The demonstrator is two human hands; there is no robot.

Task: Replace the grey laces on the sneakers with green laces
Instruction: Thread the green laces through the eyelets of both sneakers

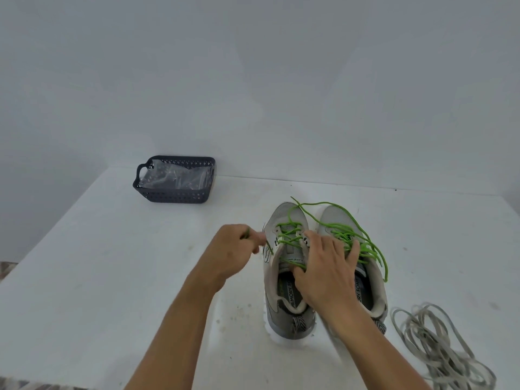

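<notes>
Pinching green lace [289, 240]: left hand [235, 249] | right hand [323, 266] spread on sneaker [287, 277] | insole: "MEMORY FOAM"

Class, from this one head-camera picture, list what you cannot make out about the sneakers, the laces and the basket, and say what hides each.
- Right grey sneaker, head view: its eyelets and tongue lie under the right hand.
- Green lace end: the tip is hidden inside the left hand, and blurred.
- Dark plastic basket: its contents are blurred by crinkled clear wrap.
- Pile of grey laces: cut off by the bottom edge.
</notes>
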